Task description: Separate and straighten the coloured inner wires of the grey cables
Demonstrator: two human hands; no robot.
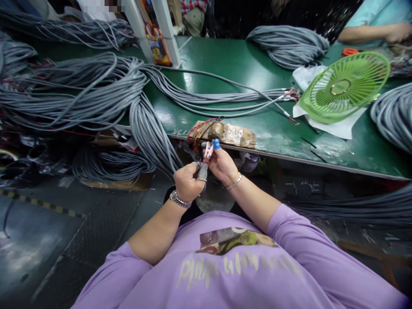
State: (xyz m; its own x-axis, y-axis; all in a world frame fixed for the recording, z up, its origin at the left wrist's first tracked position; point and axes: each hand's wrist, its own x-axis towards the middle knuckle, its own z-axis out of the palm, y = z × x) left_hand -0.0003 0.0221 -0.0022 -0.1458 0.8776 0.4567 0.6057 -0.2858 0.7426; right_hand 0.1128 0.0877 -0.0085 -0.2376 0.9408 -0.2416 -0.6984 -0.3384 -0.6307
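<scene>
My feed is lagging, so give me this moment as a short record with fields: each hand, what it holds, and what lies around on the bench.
left hand: closed around a grey cable end, wristwatch on the wrist
right hand: pinching a small pink tool, blue cover on one fingertip
in front of hands: taped wooden block at the edge of the green table
left of table: grey cable bundle draped over the edge
right of table: green fan lying on white paper
far side: another person's arm
</scene>
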